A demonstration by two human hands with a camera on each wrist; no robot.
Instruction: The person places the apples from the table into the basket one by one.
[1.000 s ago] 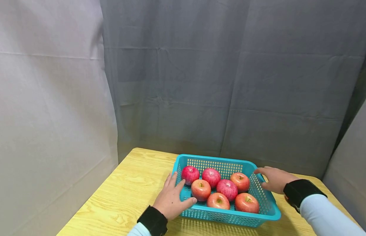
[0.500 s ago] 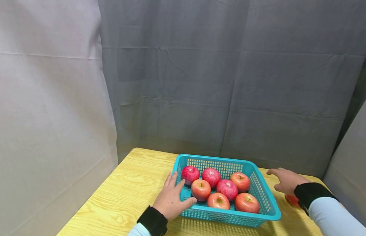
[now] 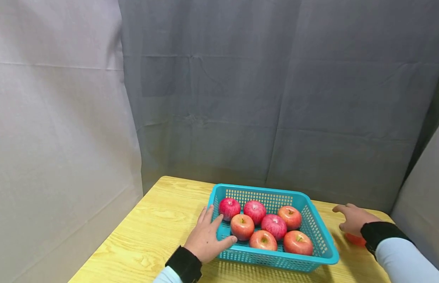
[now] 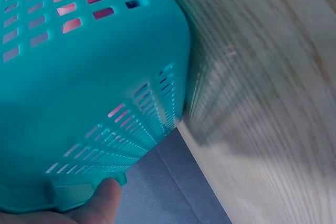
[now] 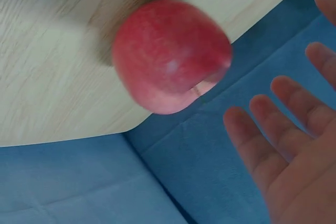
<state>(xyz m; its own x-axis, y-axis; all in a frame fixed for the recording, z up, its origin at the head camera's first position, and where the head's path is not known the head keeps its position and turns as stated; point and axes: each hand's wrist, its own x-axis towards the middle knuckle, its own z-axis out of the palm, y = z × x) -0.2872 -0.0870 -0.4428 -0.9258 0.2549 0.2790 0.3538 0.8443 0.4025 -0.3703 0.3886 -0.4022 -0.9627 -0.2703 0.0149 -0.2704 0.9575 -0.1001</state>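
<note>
A turquoise plastic basket [image 3: 279, 260] stands on the table, with several red apples [image 3: 273, 225] lying inside it. My left hand [image 3: 207, 240] rests on the basket's left rim near the front corner, fingers spread and straight. The left wrist view shows the basket's slotted wall [image 4: 94, 87] and one digit [image 4: 107, 198] at its rim. Over the table's right side, my right hand [image 3: 357, 220] hovers with its fingers extended. One more apple [image 5: 168, 56] sits on the table there, apart from the fingertips. In the head view, hand and wristband partly hide that apple [image 3: 355, 239].
The yellow wood-grain table [image 3: 163, 220] extends left of the basket. Its right-hand corner shows close to the lone apple in the right wrist view. Grey cloth [image 3: 219, 98] hangs behind the table, with paler cloth [image 3: 63, 118] at the sides.
My right hand has moved right, from the basket's right rim to above the table near the lone apple, which has come into sight. The left hand stays on the basket.
</note>
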